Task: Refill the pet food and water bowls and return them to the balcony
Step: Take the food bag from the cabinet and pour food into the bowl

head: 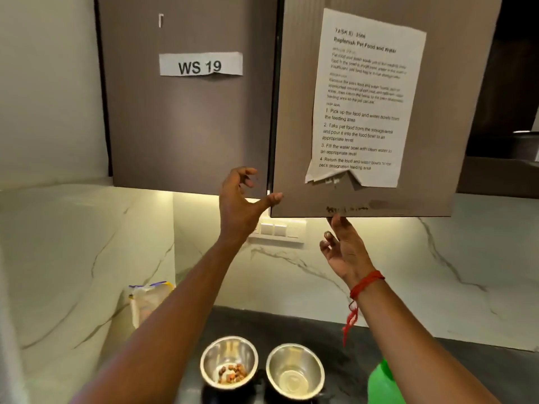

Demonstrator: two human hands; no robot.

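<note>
Two steel bowls stand side by side on the dark counter. The left bowl (229,363) holds a little kibble; the right bowl (295,371) looks empty. A pet food bag (147,301) leans in the left corner behind my left arm. Both hands are raised to the upper cabinet door (291,126), which stands ajar. My left hand (242,199) is spread at the door's left edge, thumb touching its lower corner. My right hand (342,249) reaches up under the door's bottom edge, fingertips touching it, other fingers loosely bent.
A task sheet (364,97) is taped to the ajar door; the left door (189,112) bears a "WS 19" label (200,64). A switch plate (278,230) sits on the marble backsplash. A green object (382,380) stands right of the bowls. A marble wall (73,272) closes the left side.
</note>
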